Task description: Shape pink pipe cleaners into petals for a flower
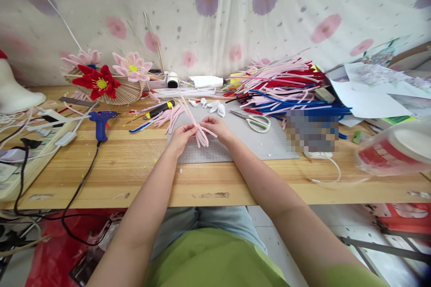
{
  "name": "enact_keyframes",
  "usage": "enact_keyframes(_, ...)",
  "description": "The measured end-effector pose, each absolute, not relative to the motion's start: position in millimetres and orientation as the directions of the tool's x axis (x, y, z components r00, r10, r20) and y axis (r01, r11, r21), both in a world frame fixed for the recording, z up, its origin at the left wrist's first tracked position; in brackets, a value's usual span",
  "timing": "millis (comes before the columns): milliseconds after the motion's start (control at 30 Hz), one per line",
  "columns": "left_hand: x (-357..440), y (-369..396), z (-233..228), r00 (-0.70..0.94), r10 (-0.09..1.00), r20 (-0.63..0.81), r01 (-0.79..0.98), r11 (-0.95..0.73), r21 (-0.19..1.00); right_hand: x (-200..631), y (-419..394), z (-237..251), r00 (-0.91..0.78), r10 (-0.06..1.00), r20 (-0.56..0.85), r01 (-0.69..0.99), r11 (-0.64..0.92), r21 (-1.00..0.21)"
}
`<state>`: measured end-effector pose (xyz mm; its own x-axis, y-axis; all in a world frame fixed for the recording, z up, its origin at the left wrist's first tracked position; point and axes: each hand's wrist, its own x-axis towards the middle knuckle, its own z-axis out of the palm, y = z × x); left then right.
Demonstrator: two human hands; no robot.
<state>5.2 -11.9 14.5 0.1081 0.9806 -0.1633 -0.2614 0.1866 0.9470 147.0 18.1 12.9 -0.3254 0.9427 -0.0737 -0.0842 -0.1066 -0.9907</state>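
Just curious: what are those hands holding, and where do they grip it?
Both hands, left and right, pinch a bundle of pink pipe cleaners at its bent middle.

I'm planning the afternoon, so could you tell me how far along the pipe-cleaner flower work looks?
Done: a red flower and a pink flower sit on the fan-shaped stand. In hand: the left hand and right hand pinch a bundle of pink pipe cleaners together. Left: a large pile of unused pipe cleaners.
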Motion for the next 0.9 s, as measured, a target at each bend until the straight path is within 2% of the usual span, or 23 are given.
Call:
enact_keyframes(133, 5, -10, 14, 0.015, 0.99, -0.143, -0.339, 0.139, 0.93, 146, 14, 18, -0.379, 0.923, -0.071, -0.076, -0.108, -0.991)
enact_keyframes(433, 6, -10, 15, -0.106, 0.99, -0.089, -0.311, 0.052, 0.949, 147, 10, 18, -0.495, 0.866, -0.075, -0.018, -0.097, -0.995)
enact_keyframes(700, 8, -12, 14, -0.065, 0.98, -0.188, -0.241, 0.167, 0.956, 147, 10, 18, -0.48, 0.874, -0.077, 0.02, -0.077, -0.997)
enact_keyframes(900, 20, -11, 9, -0.241, 0.961, -0.134, -0.379, 0.034, 0.925, 140, 10, 16, -0.483, 0.875, -0.028, 0.047, -0.005, -0.999)
